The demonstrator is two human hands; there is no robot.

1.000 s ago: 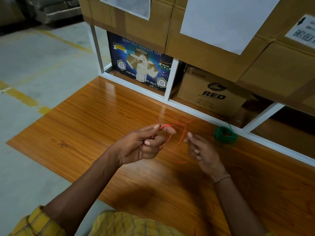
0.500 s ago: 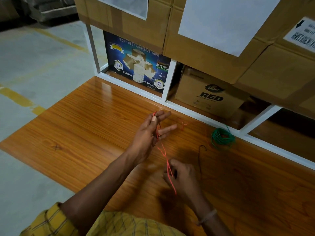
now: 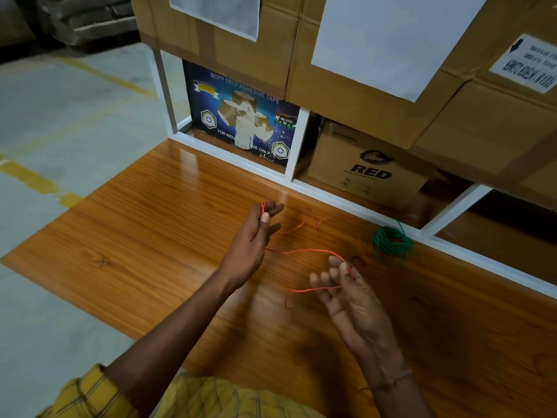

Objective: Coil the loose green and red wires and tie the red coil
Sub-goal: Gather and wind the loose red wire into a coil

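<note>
Wooden tabletop (image 3: 156,236) held the green coil (image 3: 391,244) at two o'clock; left hand (image 3: 253,239) pinched the red wire (image 3: 304,251), right hand (image 3: 346,294) loosely hooked it, mid-coiling, likely another loop next.

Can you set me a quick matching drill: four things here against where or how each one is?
Things:
1. green coil
2. red wire
3. left hand
4. RED box

States:
a. strung loose between both hands
b. on the shelf under the stacked cartons
c. lying on the table by the white frame
d. pinching wire at its fingertips

Pairs: 1-c, 2-a, 3-d, 4-b
</note>
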